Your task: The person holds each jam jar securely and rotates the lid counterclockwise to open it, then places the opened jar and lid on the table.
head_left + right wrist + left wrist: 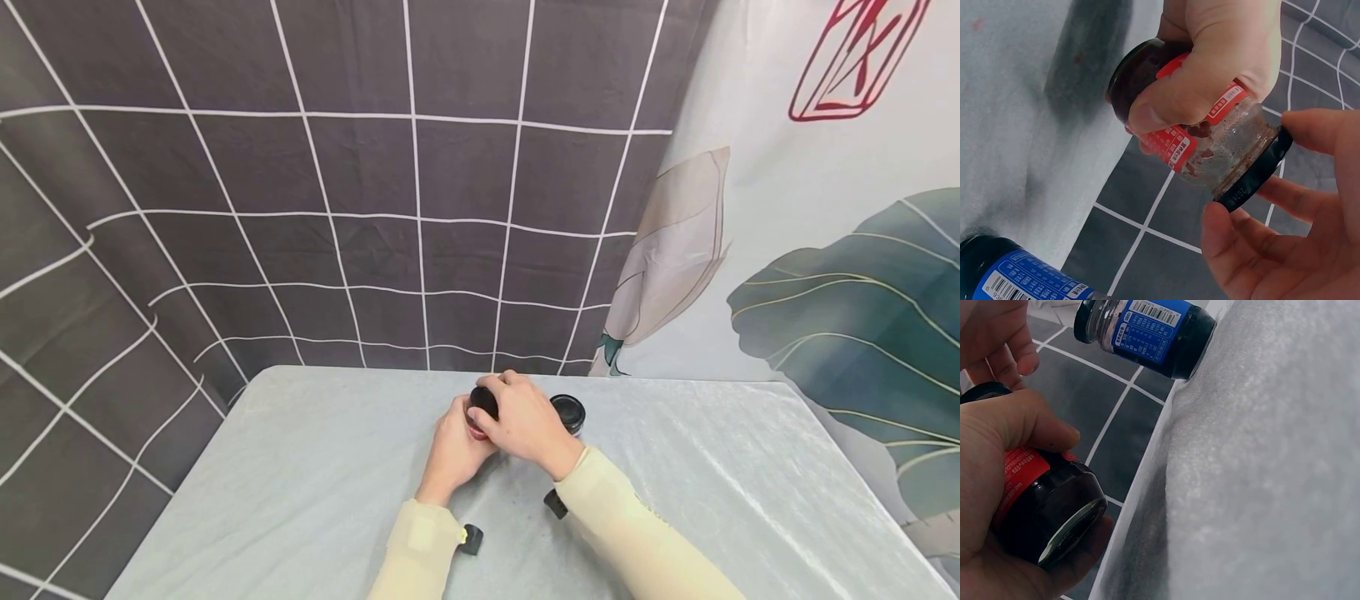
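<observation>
- Red-labelled jar (pixel 1172 147): ahead of me at 12 o'clock, over the far part of the table (pixel 300 467); looks lifted and tilted, base apart from the cloth.
- My left grip (pixel 456 450): wrapped round the jar's belly, thumb laid across it.
- My right grip (pixel 531 421): thumb and fingers pinching the rim of the black lid (pixel 1257 172), which sits on the jar.
- Blue-labelled jar (pixel 1154 331): upright on the table, 3 o'clock from the red one, near my right grip, not held.
- Handling, my guess: clear glass, so stiff, breakable, moderate weight; reddish residue (pixel 1200 130) inside could mean a greasy, slippery neck.
- Lid looks thin and hard; narrow rim, little to pinch, probably wants spread fingertips.
- Best hold: left round the belly, right on opposite sides of the rim. Firm, no crushing; a knock or drop could chip it.
</observation>
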